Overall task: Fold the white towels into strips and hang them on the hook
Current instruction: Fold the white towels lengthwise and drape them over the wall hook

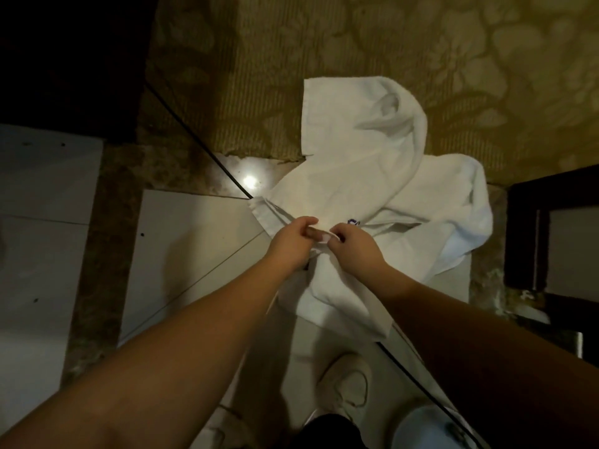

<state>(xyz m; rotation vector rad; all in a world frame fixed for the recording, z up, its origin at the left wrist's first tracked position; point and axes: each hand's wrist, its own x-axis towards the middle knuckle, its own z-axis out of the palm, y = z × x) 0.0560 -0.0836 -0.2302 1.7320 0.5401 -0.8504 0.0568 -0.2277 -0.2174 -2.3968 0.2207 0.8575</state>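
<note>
Now both hands, left hand [293,241] and right hand [353,251], pinch the white towel [372,176] in curled fingers.

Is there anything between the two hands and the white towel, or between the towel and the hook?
Nothing lies between them: the left hand and right hand already pinch the white towel at its near edge. The hook is not in view, so that path cannot be judged.
</note>
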